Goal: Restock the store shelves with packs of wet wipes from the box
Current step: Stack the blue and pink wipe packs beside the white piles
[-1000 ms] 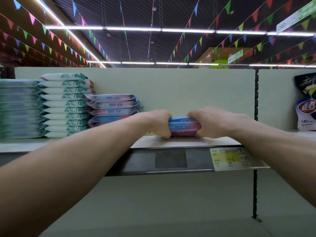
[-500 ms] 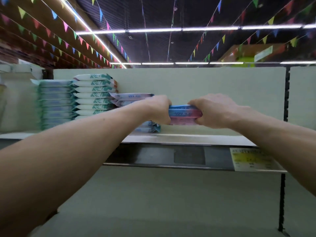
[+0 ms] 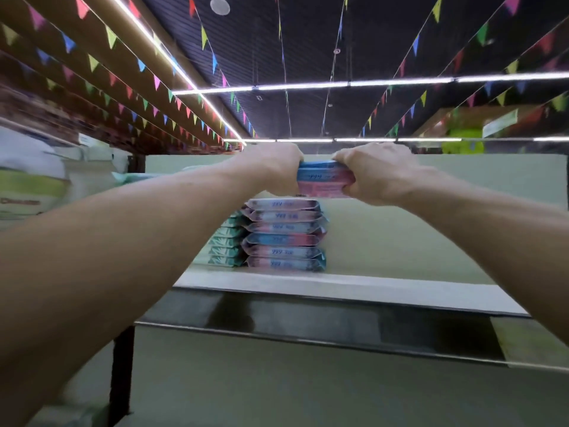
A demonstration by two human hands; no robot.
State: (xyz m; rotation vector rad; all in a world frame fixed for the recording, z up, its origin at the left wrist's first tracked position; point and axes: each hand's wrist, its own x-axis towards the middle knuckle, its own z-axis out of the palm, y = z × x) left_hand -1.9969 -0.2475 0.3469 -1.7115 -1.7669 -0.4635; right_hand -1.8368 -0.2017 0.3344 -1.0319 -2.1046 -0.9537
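Observation:
Both hands hold a small bundle of blue-and-pink wet wipe packs (image 3: 324,179) up in the air. My left hand (image 3: 274,167) grips its left end and my right hand (image 3: 374,172) grips its right end. Directly below the bundle, a stack of several matching blue-and-pink packs (image 3: 284,234) stands on the shelf (image 3: 354,289). The bundle hovers just above that stack with a small gap. The box is not in view.
Behind my left forearm stands a stack of white-and-teal packs (image 3: 226,245), touching the pink stack. Large pale packages (image 3: 30,183) fill the far left. A black upright post (image 3: 121,368) runs down under the shelf's left end. The shelf's back panel (image 3: 477,186) rises behind.
Both hands lifted the bundle off the shelf and carried it left, over the blue-and-pink stack. The view has swung left and up with them.

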